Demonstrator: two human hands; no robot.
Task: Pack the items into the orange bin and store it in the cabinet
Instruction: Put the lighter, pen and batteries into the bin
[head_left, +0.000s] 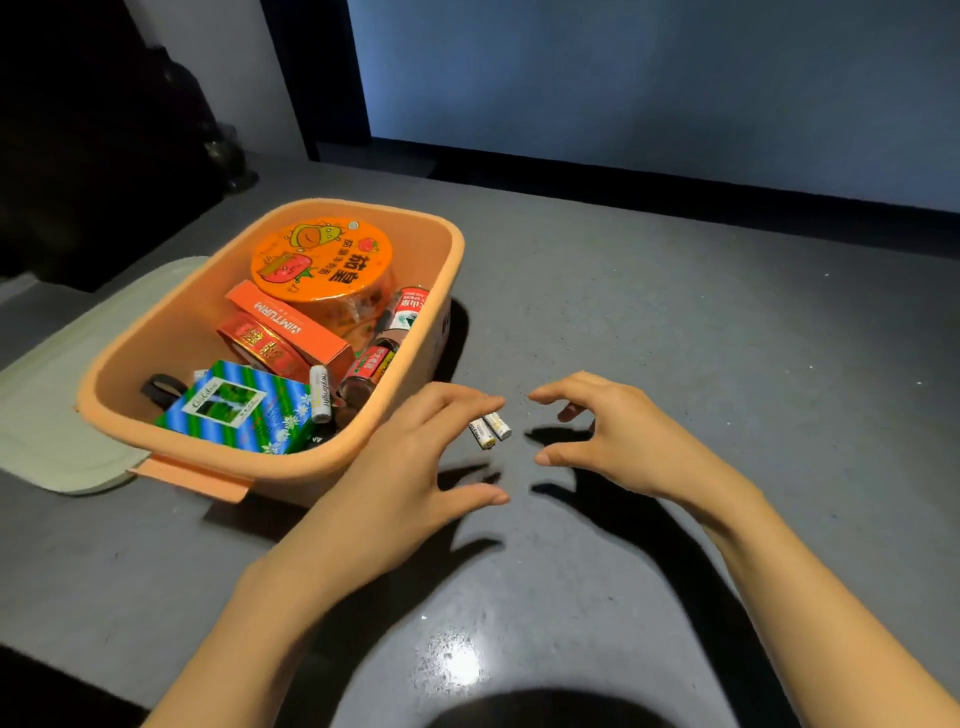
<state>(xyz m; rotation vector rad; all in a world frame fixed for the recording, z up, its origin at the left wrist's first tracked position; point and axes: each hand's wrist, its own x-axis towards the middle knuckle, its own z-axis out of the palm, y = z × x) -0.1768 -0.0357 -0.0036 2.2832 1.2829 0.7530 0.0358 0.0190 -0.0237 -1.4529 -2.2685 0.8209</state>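
Head view: left hand (415, 467) pinches two batteries (490, 430) beside orange bin (332, 460); right hand (623, 441) loosely open.

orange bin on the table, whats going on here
A person is packing items into the orange bin, which already holds a noodle cup, boxes and bottles. The left hand reaches over two batteries right of the bin; whether it grips them is unclear. The right hand hovers open beside them. The green lid lies on the table, left of the bin.
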